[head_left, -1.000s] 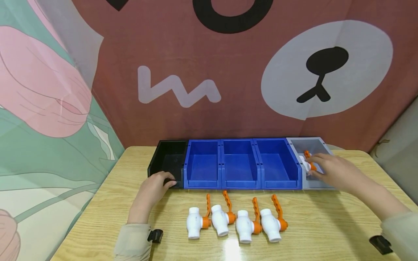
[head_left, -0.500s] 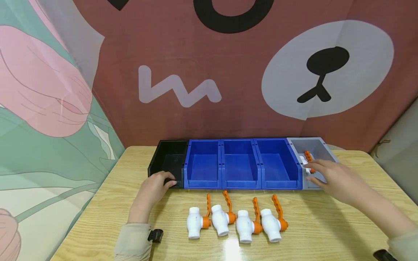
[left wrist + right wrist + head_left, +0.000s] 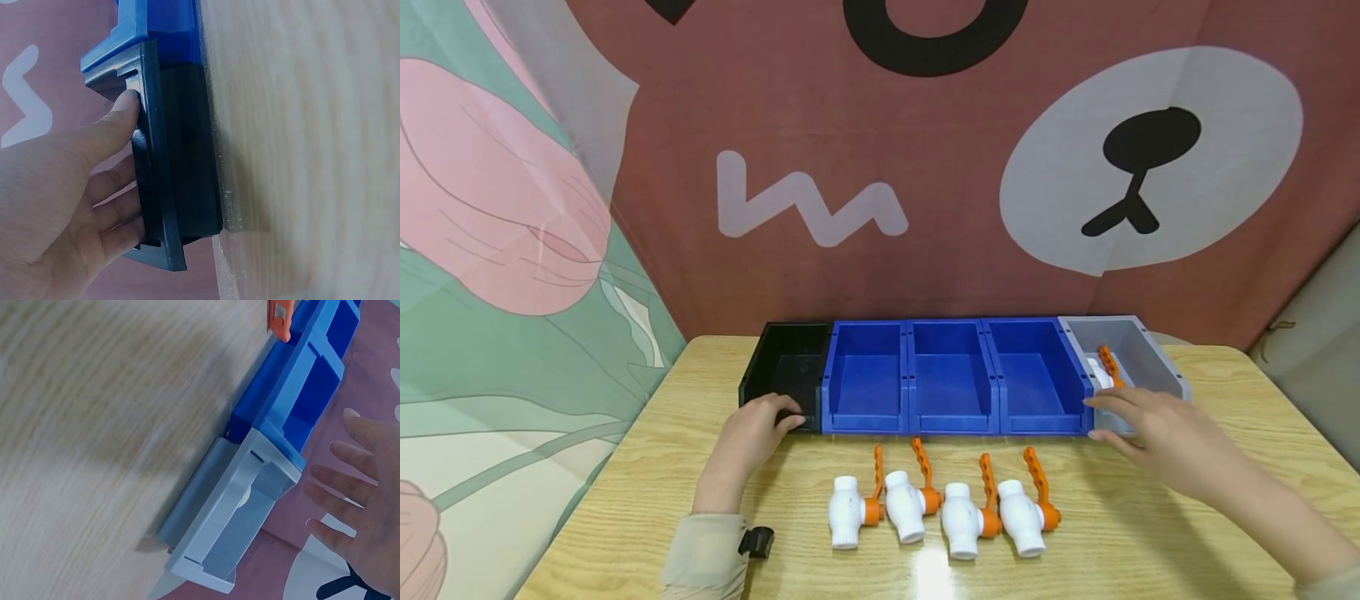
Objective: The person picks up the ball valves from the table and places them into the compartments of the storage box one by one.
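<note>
My left hand (image 3: pixel 758 437) is at the front of the black bin (image 3: pixel 793 367), at the left end of the row. In the left wrist view its thumb lies on the bin's front lip (image 3: pixel 153 150) and the fingers curl behind it. My right hand (image 3: pixel 1172 442) hovers above the front of the grey bin (image 3: pixel 1138 332), fingers spread, holding nothing. Inside that bin lies a white ball valve (image 3: pixel 1101 372) with an orange handle, partly hidden by the bin wall and hand. Several similar ball valves (image 3: pixel 846 512) lie in a line on the table.
Three blue bins (image 3: pixel 868 367) stand side by side between the black and grey bins. Behind the wooden table (image 3: pixel 647 500) hangs a brown cloth (image 3: pixel 955 208) with a cartoon face, and a patterned cloth (image 3: pixel 490 375) hangs at the left.
My right hand has let go of the ball valve in the grey bin and drawn back toward the bin's front. The left hand and the valves on the table stay put.
</note>
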A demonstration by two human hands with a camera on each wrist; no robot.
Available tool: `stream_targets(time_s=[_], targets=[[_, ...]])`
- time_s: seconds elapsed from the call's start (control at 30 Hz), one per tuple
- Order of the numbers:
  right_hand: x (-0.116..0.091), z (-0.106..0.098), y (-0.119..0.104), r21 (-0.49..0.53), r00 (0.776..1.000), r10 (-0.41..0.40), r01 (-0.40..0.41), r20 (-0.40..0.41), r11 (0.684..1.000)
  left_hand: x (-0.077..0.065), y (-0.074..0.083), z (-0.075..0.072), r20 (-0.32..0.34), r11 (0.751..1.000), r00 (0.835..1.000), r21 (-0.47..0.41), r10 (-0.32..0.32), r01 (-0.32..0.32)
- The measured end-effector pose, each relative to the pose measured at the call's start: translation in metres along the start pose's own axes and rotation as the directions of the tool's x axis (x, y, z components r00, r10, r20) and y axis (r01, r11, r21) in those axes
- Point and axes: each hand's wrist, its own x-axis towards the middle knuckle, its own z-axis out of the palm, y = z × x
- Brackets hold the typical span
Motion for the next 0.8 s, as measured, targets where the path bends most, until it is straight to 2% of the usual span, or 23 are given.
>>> stream_targets(time_s=[0.1,0.3,0.53,0.8], targets=[[-0.002,0.001,-0.006,0.002,1.0,0.004,-0.004,0.008,1.0,0.0,0.0,0.0,0.0,1.0,1.0,-0.003,-0.001,0.001],[-0.005,0.004,-0.016,0.005,1.0,-0.02,0.02,-0.024,1.0,-0.001,0.0,-0.001,0.0,1.0,1.0,-0.008,0.002,-0.002],[-0.009,0.007,-0.03,0.014,1.0,-0.011,0.011,-0.008,1.0,0.0,-0.001,0.0,0.006,1.0,1.0,-0.007,0.004,-0.004],[-0.013,0.015,-0.039,0.016,0.998,-0.054,0.054,-0.038,0.998,0.001,-0.004,0.001,0.009,1.0,1.0,0.006,0.007,-0.007]])
